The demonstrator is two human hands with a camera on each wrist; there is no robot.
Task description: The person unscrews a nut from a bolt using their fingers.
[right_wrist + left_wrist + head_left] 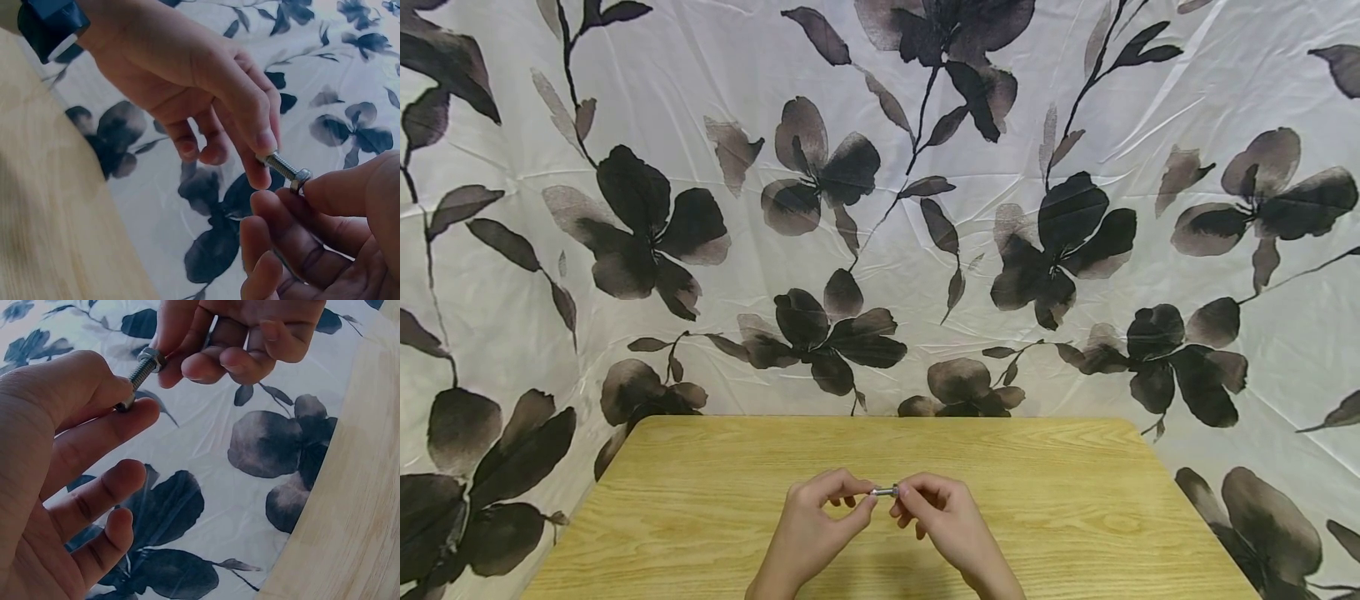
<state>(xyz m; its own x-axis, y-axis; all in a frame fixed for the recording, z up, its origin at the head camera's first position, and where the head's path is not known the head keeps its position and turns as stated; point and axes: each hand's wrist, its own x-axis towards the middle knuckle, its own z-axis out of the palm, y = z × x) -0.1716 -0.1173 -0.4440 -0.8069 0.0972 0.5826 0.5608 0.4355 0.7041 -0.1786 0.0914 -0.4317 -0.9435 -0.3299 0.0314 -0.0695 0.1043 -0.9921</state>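
A small metal bolt (883, 492) is held level above the table, between the two hands. My left hand (817, 523) pinches one end of it between thumb and index finger; its other fingers are spread loosely in the left wrist view. Around the far end of the threaded shank (141, 375) sits a hex nut (301, 179). My right hand (946, 518) pinches this nut with thumb and index finger, the remaining fingers loosely bent below. Left fingertips mostly hide the bolt's other end.
Beneath the hands lies a light wood-grain table (700, 475) with rounded far corners. A white cloth with dark flowers (925, 275) hangs behind and beside it. A dark device (53, 28) is strapped on the left wrist.
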